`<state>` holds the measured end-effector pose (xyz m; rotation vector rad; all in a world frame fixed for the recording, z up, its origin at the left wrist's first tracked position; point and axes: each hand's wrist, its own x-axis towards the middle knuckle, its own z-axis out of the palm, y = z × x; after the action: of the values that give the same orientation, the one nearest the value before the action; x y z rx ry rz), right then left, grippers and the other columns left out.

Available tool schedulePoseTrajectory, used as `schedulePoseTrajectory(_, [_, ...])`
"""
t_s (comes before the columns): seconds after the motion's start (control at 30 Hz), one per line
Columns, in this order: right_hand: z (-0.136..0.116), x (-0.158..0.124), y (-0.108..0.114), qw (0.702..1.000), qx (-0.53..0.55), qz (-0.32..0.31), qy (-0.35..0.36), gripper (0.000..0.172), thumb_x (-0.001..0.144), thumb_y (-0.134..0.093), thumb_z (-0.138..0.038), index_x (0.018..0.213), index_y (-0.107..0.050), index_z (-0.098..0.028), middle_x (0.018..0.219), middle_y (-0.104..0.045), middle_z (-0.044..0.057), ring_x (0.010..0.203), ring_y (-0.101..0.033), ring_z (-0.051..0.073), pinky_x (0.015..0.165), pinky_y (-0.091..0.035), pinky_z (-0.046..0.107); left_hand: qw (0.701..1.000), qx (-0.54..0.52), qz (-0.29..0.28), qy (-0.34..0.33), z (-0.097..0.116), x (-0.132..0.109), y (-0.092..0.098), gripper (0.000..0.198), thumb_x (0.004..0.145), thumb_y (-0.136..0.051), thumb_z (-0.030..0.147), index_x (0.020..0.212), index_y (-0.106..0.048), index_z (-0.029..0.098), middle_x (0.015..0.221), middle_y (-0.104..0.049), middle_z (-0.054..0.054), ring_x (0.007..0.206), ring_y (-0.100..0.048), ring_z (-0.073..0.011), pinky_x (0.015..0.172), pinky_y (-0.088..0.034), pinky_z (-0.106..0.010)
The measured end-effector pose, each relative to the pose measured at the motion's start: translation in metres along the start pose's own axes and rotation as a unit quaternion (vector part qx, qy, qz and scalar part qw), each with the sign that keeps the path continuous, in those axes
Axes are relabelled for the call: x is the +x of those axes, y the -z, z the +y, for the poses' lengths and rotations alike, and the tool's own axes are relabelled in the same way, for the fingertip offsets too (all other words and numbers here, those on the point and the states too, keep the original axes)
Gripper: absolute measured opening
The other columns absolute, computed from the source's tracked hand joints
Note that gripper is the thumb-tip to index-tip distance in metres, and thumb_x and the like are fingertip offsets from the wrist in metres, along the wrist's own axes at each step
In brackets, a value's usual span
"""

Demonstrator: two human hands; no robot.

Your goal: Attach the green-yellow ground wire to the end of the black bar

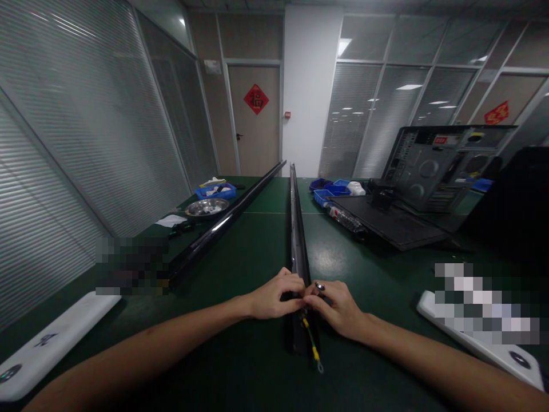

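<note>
A long black rail with a hollow channel runs away from me down the middle of the table. My left hand and my right hand meet over its near end, fingers closed in a pinch and fingertips almost touching. What they pinch is small and hidden by the fingers. Just below the fingertips, a yellow-green wire comes out over the rail and ends in a metal ring terminal pointing toward me. A ring is on a finger of my right hand.
A second black rail lies to the left. Beyond it are a metal dish and a blue tray. At right are blue bins, a black panel and an open computer case. White devices lie on both sides.
</note>
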<state>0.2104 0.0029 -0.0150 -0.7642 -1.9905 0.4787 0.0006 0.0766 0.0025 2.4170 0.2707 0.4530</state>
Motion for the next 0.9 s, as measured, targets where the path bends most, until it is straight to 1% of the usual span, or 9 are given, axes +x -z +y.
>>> schedulePoseTrajectory(0.13, [0.0035, -0.0024, -0.0004, 1.0, -0.004, -0.008, -0.003, 0.031, 0.109, -0.052, -0.035, 0.085, -0.064, -0.019, 0.076, -0.068, 0.003, 0.065, -0.065, 0.016, 0.064, -0.05, 0.027, 1.0, -0.001, 0.003, -0.007, 0.0007, 0.0002, 0.0001, 0.034, 0.106, -0.05, 0.047, 0.093, -0.063, 0.018, 0.094, -0.067, -0.002, 0.094, -0.061, -0.0186, 0.093, -0.033, -0.034])
schedulePoseTrajectory(0.23, [0.0052, -0.0031, -0.0002, 1.0, -0.01, -0.011, -0.004, 0.031, 0.109, -0.051, -0.033, 0.086, -0.066, -0.019, 0.077, -0.069, 0.003, 0.067, -0.066, 0.017, 0.066, -0.05, 0.028, 1.0, 0.006, 0.003, 0.002, 0.0006, 0.0003, -0.0002, 0.033, 0.105, -0.051, 0.046, 0.09, -0.062, 0.018, 0.092, -0.067, -0.002, 0.093, -0.06, -0.0189, 0.092, -0.034, -0.034])
schedulePoseTrajectory(0.4, [0.003, -0.0008, 0.0006, 1.0, -0.004, -0.013, 0.005, 0.034, 0.11, -0.049, -0.033, 0.085, -0.066, -0.018, 0.076, -0.068, 0.003, 0.066, -0.064, 0.016, 0.065, -0.05, 0.027, 1.0, 0.007, 0.0, 0.006, -0.0007, 0.0006, -0.0006, 0.03, 0.103, -0.054, 0.043, 0.089, -0.061, 0.018, 0.09, -0.066, -0.002, 0.092, -0.06, -0.0192, 0.091, -0.034, -0.033])
schedulePoseTrajectory(0.57, [0.0016, -0.0005, 0.0012, 1.0, 0.002, -0.023, 0.014, 0.035, 0.111, -0.046, -0.033, 0.087, -0.066, -0.019, 0.078, -0.068, 0.003, 0.069, -0.065, 0.016, 0.066, -0.05, 0.026, 1.0, 0.009, -0.003, -0.002, -0.0006, 0.0, 0.0008, 0.029, 0.103, -0.055, 0.043, 0.089, -0.06, 0.018, 0.09, -0.064, -0.001, 0.092, -0.059, -0.0183, 0.093, -0.033, -0.034])
schedulePoseTrajectory(0.73, [0.0012, -0.0026, 0.0016, 1.0, 0.005, -0.006, 0.003, 0.032, 0.109, -0.051, -0.034, 0.085, -0.065, -0.019, 0.077, -0.068, 0.002, 0.067, -0.065, 0.015, 0.067, -0.05, 0.026, 1.0, 0.001, -0.004, -0.005, 0.0021, -0.001, 0.0019, 0.031, 0.106, -0.051, 0.044, 0.094, -0.063, 0.019, 0.094, -0.066, -0.002, 0.096, -0.06, -0.0186, 0.094, -0.032, -0.034])
schedulePoseTrajectory(0.9, [0.0003, -0.0024, 0.0013, 1.0, 0.023, -0.003, -0.003, 0.029, 0.107, -0.056, -0.035, 0.085, -0.064, -0.019, 0.075, -0.067, 0.001, 0.064, -0.063, 0.014, 0.064, -0.049, 0.024, 1.0, -0.002, -0.002, -0.012, 0.0031, -0.0005, 0.0017, 0.034, 0.108, -0.048, 0.046, 0.095, -0.064, 0.019, 0.094, -0.065, -0.001, 0.094, -0.06, -0.0183, 0.093, -0.031, -0.034])
